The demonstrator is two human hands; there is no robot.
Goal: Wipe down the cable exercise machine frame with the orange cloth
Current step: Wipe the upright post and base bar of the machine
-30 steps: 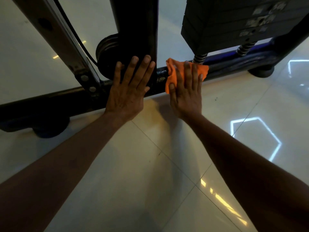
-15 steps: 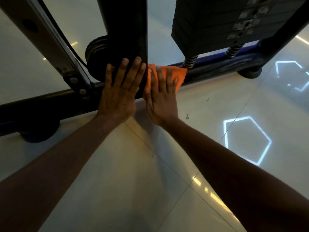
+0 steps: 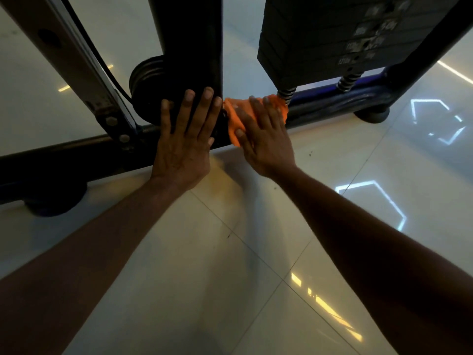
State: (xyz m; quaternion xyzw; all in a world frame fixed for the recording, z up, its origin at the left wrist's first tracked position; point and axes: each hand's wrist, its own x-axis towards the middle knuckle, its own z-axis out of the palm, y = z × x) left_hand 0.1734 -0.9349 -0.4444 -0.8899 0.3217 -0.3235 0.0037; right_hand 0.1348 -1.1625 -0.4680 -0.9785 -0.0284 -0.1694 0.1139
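Note:
The dark base bar of the cable machine frame point(image 3: 332, 105) runs across the floor from left to right. An orange cloth point(image 3: 233, 119) lies on that bar just right of the black upright post point(image 3: 194, 47). My right hand point(image 3: 263, 139) presses the cloth flat against the bar with straight fingers. My left hand point(image 3: 185, 142) rests flat, fingers spread, against the foot of the upright post, right beside the cloth.
A black weight stack point(image 3: 332, 34) hangs above the bar at upper right on two sprung guide rods point(image 3: 286, 94). A slanted beam with a cable point(image 3: 84, 80) and a pulley point(image 3: 146, 80) stand at left. Rubber feet point(image 3: 371, 115) sit on the glossy tiled floor point(image 3: 204, 278).
My right hand slid the cloth left along the bar to the upright post, then a little back to the right. My left hand stayed on the post.

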